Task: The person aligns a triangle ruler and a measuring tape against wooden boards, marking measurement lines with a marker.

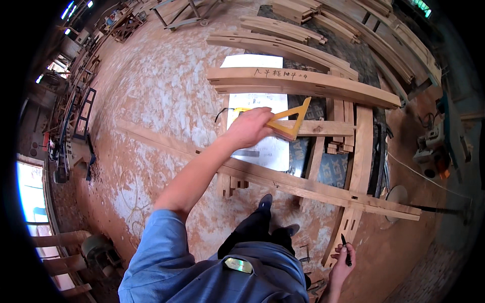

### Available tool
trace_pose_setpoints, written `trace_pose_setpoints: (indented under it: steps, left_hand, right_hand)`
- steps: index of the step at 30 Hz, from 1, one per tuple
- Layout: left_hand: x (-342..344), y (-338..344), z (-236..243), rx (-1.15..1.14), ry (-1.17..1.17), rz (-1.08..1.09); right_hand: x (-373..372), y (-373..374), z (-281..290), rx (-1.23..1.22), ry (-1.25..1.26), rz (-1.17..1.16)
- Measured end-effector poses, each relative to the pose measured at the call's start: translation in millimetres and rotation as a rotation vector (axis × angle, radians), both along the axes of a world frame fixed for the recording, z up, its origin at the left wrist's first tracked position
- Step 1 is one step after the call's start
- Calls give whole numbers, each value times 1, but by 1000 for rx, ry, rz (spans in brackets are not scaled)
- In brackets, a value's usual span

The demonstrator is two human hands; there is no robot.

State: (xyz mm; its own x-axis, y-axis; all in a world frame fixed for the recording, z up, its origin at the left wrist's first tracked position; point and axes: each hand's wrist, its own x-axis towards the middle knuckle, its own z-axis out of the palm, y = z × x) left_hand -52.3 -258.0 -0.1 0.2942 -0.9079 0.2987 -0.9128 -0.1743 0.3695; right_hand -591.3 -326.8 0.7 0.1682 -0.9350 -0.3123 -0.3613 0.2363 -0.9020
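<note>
My left hand grips a yellow triangular square at the left end of a short board, over a white paper drawing with print on it. A yellow item lies partly hidden behind that hand. My right hand is closed round a black pen at the lower right, beside a slotted upright timber. A long horizontal beam crosses below the paper, and a thick board with handwriting lies above my left hand.
More curved and straight timbers are stacked at the back and upper right on dark panels. A machine with a cord stands at the right. Another machine is at the lower left. Racks and a trestle stand farther off.
</note>
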Motion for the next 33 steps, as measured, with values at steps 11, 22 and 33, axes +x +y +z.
trace_pose_setpoints:
  steps: [11, 22, 33]
  left_hand:
    - [53, 43, 9, 395, -29, 47]
    - [66, 85, 48, -13, 425, 366]
    - [-191, 364, 3, -841, 1854, 790]
  right_hand:
    - [22, -8, 2, -10, 14, -46]
    - [27, -14, 23, -70, 42, 33]
    - [70, -3, -21, 65, -48, 600]
